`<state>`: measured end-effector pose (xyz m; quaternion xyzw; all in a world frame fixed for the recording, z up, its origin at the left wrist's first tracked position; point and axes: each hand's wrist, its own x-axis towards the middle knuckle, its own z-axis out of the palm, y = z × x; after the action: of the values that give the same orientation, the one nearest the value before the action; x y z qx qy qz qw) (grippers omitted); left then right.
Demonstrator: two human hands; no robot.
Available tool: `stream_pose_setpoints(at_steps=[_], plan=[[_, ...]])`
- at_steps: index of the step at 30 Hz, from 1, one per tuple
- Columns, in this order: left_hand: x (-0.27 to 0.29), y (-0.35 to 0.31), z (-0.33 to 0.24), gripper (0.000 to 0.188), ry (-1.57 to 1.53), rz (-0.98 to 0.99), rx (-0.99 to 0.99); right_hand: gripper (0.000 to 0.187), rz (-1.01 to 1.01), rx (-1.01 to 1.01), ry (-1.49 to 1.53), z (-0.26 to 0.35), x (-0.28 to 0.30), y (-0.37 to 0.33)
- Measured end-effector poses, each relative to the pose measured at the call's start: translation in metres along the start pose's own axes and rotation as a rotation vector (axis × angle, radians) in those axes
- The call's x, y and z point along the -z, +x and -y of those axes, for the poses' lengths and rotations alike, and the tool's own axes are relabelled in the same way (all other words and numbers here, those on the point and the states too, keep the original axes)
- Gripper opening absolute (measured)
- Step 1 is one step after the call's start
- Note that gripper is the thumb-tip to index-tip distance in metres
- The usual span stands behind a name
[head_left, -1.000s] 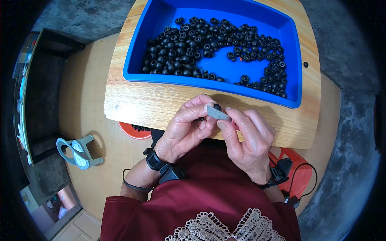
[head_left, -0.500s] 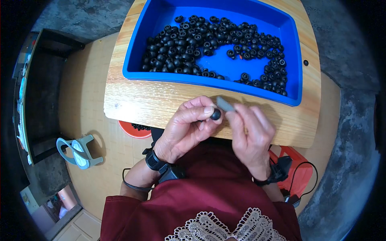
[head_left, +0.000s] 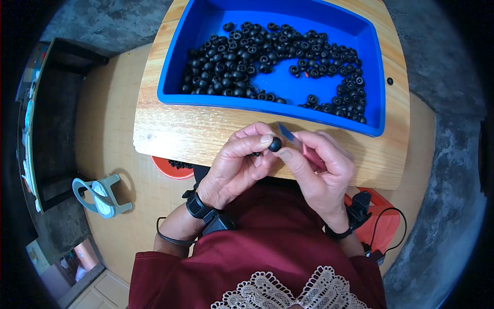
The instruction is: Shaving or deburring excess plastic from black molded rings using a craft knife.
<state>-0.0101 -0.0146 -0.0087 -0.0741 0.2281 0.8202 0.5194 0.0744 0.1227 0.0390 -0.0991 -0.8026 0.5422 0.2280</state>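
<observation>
A small black rounded piece (head_left: 275,144), shiny and ball-like, is pinched between the thumb and fingers of my left hand (head_left: 236,164). Part of another small dark bit shows beneath that thumb. My right hand (head_left: 330,172) is closed around the red handle of a small knife (head_left: 312,156), whose blade points up and to the left, past the piece. The right thumb reaches the piece's lower right side. Beyond both hands, a blue tray (head_left: 267,109) holds many similar black pieces (head_left: 221,67), several showing ringed hollows. A tiny orange bit lies among them.
The tray stands on a light wooden table (head_left: 175,129); one loose black piece (head_left: 389,81) lies at its right. Below the table's left edge is an orange-red bowl (head_left: 160,164) with small black bits. A red container (head_left: 386,226) is at lower right, a grey-blue stool (head_left: 110,206) at left.
My right hand has turned, so the knife's red handle now shows and its thumb has come to the black piece. My left hand has barely moved.
</observation>
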Motion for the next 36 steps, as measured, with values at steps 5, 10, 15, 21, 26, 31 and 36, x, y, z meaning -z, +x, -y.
stream_pose_setpoints(at_steps=[5, 10, 15, 21, 26, 31, 36], plan=[[-0.006, 0.000, 0.001, 0.008, 0.057, 0.040, -0.037, 0.010, 0.028, 0.022, 0.031, -0.002, -0.005, 0.003], [-0.002, 0.006, 0.001, 0.007, 0.044, 0.085, -0.035, 0.009, 0.046, 0.050, -0.012, -0.002, -0.001, 0.007], [-0.007, 0.008, 0.000, 0.007, -0.003, 0.084, -0.002, 0.008, 0.055, 0.082, 0.006, -0.005, 0.002, 0.013], [0.001, 0.011, -0.004, 0.007, -0.054, 0.185, -0.017, 0.007, 0.036, -0.041, -0.107, 0.006, 0.011, 0.016], [-0.006, 0.007, -0.009, 0.008, -0.109, 0.144, 0.051, 0.019, 0.030, 0.074, 0.075, -0.001, 0.002, 0.011], [-0.003, 0.006, -0.004, 0.010, -0.075, 0.124, -0.004, 0.019, 0.098, 0.070, 0.071, -0.003, -0.002, 0.011], [0.000, 0.004, -0.002, 0.014, -0.008, 0.161, -0.029, 0.010, 0.058, 0.027, 0.015, 0.001, -0.004, 0.012]])
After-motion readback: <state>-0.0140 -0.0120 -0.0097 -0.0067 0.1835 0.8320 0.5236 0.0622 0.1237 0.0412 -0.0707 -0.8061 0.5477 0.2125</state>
